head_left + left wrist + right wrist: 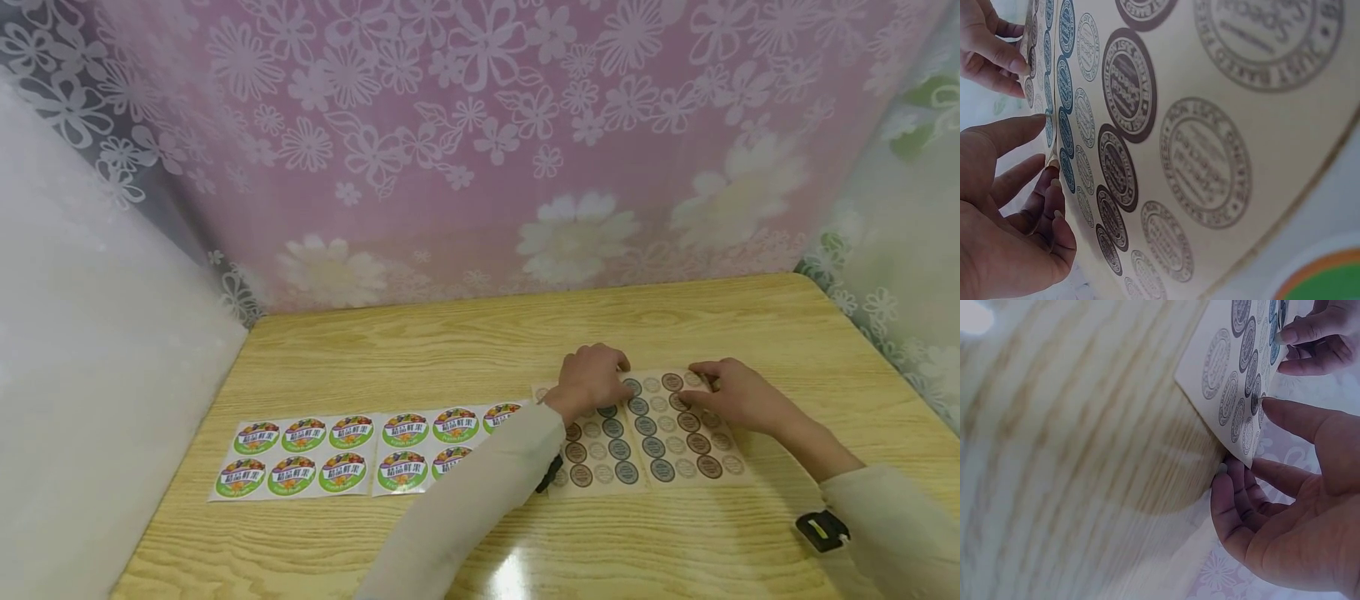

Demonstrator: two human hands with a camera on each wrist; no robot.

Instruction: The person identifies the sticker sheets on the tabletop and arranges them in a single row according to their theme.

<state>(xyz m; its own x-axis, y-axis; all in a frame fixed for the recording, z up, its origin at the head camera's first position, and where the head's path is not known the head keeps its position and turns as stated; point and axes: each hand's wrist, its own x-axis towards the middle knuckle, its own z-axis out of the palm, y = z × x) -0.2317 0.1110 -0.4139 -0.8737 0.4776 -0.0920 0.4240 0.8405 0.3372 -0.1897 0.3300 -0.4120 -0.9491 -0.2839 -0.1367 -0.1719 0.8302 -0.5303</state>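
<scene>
Two beige sheets of round "just baked" stickers lie edge to edge. The left sheet (600,477) is partly covered by my left hand and sleeve; the right sheet (669,447) carries blue-grey, brown and pale stickers. My left hand (592,379) is at the far end of the seam, its thumb on the paper and its fingertips at the edge, pinching it in the left wrist view. My right hand (731,396) pinches the far right corner of the right sheet, thumb on top. In the right wrist view that corner (1247,447) meets the fingertips.
To the left lie two white sheets of fruit stickers, the outer sheet (260,493) and the inner sheet (375,492), partly under my left forearm. The wooden table (420,350) meets a pink floral curtain (450,225) behind and pale curtains at both sides.
</scene>
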